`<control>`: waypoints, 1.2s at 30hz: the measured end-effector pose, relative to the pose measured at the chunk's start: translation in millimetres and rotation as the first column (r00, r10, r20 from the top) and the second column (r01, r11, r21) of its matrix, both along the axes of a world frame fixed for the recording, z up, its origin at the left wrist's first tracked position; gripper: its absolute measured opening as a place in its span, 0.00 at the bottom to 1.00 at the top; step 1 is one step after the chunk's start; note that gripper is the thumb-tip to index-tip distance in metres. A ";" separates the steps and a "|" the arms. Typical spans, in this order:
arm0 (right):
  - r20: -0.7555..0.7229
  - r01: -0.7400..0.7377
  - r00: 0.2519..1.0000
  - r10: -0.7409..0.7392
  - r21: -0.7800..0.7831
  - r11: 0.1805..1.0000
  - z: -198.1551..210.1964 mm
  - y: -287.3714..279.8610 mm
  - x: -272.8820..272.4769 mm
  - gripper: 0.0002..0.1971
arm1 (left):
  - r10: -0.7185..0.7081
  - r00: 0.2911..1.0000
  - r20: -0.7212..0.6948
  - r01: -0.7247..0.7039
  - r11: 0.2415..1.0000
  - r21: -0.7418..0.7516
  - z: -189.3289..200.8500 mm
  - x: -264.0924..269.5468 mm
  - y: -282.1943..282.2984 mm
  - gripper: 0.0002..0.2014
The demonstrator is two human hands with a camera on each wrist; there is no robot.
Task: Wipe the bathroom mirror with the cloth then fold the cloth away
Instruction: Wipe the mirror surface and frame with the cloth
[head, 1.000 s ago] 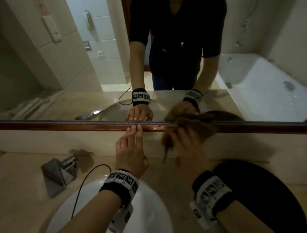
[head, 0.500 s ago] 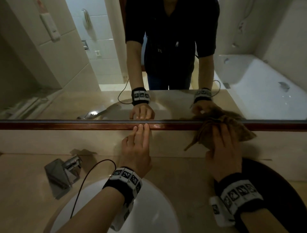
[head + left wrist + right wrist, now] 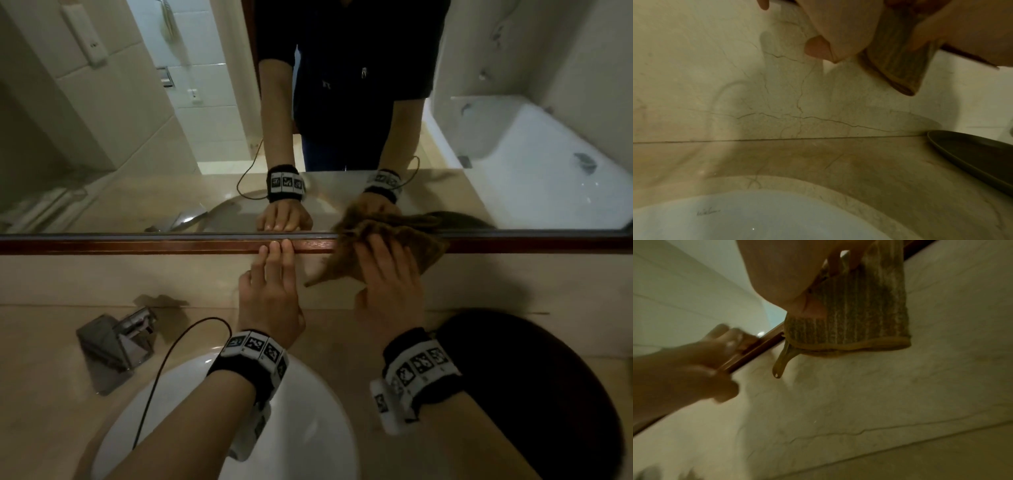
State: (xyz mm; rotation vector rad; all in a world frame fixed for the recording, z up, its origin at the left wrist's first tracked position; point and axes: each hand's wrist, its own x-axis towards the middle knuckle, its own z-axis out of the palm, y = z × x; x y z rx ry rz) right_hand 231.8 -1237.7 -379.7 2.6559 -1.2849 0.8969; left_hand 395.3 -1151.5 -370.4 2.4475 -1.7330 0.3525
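The mirror (image 3: 171,154) fills the upper half of the head view, with a red-brown wooden frame strip (image 3: 137,246) along its bottom edge. My right hand (image 3: 387,274) lies flat, fingers spread, on the brown ribbed cloth (image 3: 424,240) and presses it against that strip and the lowest bit of glass. The cloth (image 3: 859,313) hangs below my right palm (image 3: 781,272), its loop dangling. My left hand (image 3: 274,267) rests with straight fingers on the frame just left of the cloth (image 3: 896,61), holding nothing.
Below the mirror are a marble backsplash (image 3: 777,97) and counter (image 3: 51,342). A white basin (image 3: 308,428) lies under my left forearm, a chrome faucet (image 3: 116,342) to its left, a dark round dish (image 3: 531,394) under my right wrist. A black cable (image 3: 164,370) trails from the left wristband.
My right hand swept the cloth to the right along the mirror's bottom edge, then came back left toward my left hand. The left hand stayed on the frame.
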 end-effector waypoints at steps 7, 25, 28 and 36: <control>0.265 0.233 0.927 -0.265 0.146 0.961 9.9 -8.5 -24.3 0.29 | -0.034 0.999 0.000 0.034 0.999 -0.024 3.0 1.4 6.4 0.48; 0.210 0.279 0.945 -0.252 -0.111 0.954 -1.4 -82.0 -159.4 0.26 | 0.067 0.997 0.043 -0.069 0.996 0.063 0.6 -4.0 1.3 0.53; 0.273 0.359 0.907 -0.321 -0.101 0.928 5.9 -93.3 -170.2 0.19 | 0.102 0.994 0.035 -0.104 0.992 0.070 1.4 -12.0 -2.8 0.53; 0.358 0.219 0.926 -0.118 -0.259 0.941 -3.9 -79.7 -112.0 0.13 | 0.075 0.997 0.017 -0.075 0.996 0.041 2.7 -13.6 -0.7 0.51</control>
